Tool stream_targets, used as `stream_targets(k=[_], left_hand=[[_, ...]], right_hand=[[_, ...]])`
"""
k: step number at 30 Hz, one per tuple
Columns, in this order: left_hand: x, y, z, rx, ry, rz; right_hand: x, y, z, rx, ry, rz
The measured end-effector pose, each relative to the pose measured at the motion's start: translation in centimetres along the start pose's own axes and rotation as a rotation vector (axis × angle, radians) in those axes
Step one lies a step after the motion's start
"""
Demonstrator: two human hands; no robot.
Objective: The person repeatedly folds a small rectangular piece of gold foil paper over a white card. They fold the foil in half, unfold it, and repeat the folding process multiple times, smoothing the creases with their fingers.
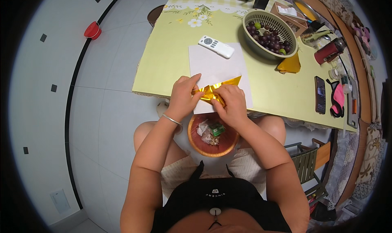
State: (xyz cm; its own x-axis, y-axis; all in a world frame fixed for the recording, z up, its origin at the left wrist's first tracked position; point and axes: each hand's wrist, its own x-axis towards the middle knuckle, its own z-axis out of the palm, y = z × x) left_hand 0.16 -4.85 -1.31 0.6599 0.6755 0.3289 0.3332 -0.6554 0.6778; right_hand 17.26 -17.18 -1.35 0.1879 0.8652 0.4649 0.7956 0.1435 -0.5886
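Between my hands is a shiny gold foil paper [209, 95], partly folded, with one pointed corner sticking out to the upper right. It lies over a white sheet [200, 65] near the table's front edge. My left hand [184, 93] grips the foil's left end, thumb on top and index finger stretched forward. My right hand [232, 101] presses on its right part with bent fingers, which hide some of the folds. A white remote control [216, 46] rests across the top of the sheet.
On the yellow-green table [163, 65] stand a basket of grapes [249, 41], a folded gold piece [290, 65], a phone [320, 95], a pink-and-black eye mask [337, 98] and a dark red bottle [330, 50]. Below the edge, between my knees, sits a waste bin [196, 145] holding scraps.
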Motion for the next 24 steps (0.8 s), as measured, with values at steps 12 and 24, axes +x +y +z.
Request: stream_targets(k=[12, 24], left_hand=[[0.1, -0.1, -0.1, -0.024, -0.006, -0.001], [-0.1, -0.4, -3.2, -0.037, -0.161, 0.18]], right_hand=[[-0.3, 0.4, 0.8, -0.164, -0.049, -0.084], [-0.3, 0.7, 0.3, -0.092, -0.051, -0.079]])
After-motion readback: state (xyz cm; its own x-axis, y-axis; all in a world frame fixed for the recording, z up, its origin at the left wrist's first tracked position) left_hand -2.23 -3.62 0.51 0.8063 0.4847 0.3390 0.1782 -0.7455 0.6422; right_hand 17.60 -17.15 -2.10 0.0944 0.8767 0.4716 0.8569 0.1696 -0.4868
